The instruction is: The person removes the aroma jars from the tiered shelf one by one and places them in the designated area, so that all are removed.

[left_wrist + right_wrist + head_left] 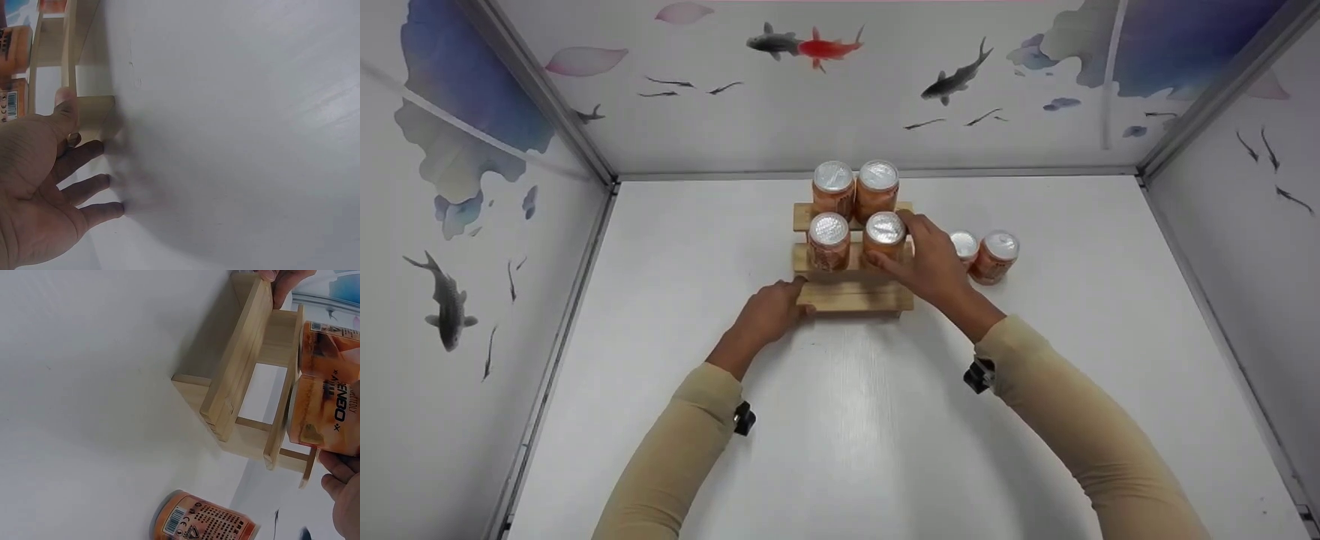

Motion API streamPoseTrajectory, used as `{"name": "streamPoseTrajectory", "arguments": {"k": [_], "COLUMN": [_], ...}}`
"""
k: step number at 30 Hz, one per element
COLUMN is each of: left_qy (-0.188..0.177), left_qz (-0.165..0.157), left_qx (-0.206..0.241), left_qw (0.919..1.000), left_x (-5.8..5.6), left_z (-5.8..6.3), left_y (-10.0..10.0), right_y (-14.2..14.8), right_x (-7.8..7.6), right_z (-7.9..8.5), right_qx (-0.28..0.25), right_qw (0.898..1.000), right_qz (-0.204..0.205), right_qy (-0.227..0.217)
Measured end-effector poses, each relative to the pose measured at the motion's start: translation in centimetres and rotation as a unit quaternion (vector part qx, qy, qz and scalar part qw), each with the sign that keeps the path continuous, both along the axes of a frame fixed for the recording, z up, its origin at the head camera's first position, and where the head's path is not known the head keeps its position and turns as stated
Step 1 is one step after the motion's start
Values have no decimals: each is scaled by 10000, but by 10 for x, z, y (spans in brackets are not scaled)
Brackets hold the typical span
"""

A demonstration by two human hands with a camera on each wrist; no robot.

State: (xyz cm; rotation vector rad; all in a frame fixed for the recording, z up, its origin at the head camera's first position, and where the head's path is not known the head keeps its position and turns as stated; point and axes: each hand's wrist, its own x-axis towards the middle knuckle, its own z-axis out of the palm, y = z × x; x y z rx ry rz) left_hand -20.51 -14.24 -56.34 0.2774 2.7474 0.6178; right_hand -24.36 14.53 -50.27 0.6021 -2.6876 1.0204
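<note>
A three-tier wooden stand [855, 298] rises in steps away from me. My left hand [769, 311] pinches the left end of its lowest board between thumb and index finger; in the left wrist view the other fingers [93, 188] are spread below the board. With my right hand [937, 259] I grip an orange can [884, 229] with a silvery lid, upright at the right of the middle tier. Its base is right at the board in the right wrist view. Left of it stands a matching can [829, 247]. Two more, a left can [832, 191] and a right can [877, 191], occupy the top tier.
Right of the stand, two similar cans stand on the white table [825, 435]: a near can [996, 256] and another can [963, 246] partly hidden by my right hand. White panels with painted fish enclose the table at the back wall [870, 135] and both sides.
</note>
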Motion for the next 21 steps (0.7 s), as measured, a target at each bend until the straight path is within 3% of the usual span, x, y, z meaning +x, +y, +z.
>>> {"name": "streamPoseTrajectory", "arguments": {"k": [15, 21], "left_qy": [129, -4], "left_qz": [-48, 52], "left_qx": [72, 153], "left_qw": [9999, 9999], "left_x": [1, 2], "left_z": [0, 2], "left_y": [0, 1], "right_y": [21, 29], "right_x": [2, 3], "right_z": [5, 6], "right_qx": [130, 231], "right_qw": [9998, 9994], "right_qz": [-123, -236], "right_qy": [-43, 120]}}
